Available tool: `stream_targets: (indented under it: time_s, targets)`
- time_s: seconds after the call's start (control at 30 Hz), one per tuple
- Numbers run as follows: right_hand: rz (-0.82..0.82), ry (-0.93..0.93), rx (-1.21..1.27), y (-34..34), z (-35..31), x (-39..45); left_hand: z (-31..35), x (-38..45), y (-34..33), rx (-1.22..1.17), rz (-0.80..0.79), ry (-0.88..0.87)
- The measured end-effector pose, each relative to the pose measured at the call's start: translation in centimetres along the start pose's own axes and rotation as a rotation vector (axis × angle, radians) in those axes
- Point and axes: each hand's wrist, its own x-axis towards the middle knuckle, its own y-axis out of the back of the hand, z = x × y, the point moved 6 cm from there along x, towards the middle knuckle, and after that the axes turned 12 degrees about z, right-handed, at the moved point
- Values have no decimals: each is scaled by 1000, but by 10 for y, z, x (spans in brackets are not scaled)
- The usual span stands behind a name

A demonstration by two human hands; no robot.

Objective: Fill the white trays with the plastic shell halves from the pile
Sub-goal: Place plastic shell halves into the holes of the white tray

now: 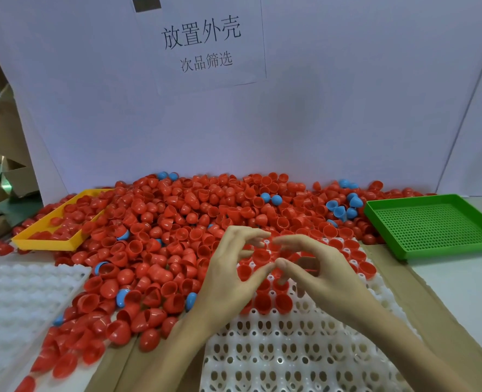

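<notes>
A big pile of red shell halves (pixel 177 222), with a few blue ones (pixel 341 210) mixed in, covers the middle of the table. In front of me lies a white tray (pixel 290 352) with round cells; its far rows hold red shells (pixel 283 302), open side up, and the near rows are bare. My left hand (pixel 228 273) and my right hand (pixel 321 275) hover over the filled rows, thumbs nearly touching, fingers loosely curved and blurred at the tips. I see no shell pinched in either hand.
A second white tray (pixel 22 301) lies at the left front. A yellow tray (pixel 50 243) holding red shells sits at the back left, a green perforated tray (pixel 432 230) at the right. Brown cardboard (pixel 403 292) lies under the front tray. A white board with a sign (pixel 206 43) stands behind the pile.
</notes>
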Motion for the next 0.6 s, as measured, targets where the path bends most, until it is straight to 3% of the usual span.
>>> stream_targets:
  time_s: [0.6]
  targets:
    - [32,138,37,6,-8,2,-1,-1,13,-36,16,54]
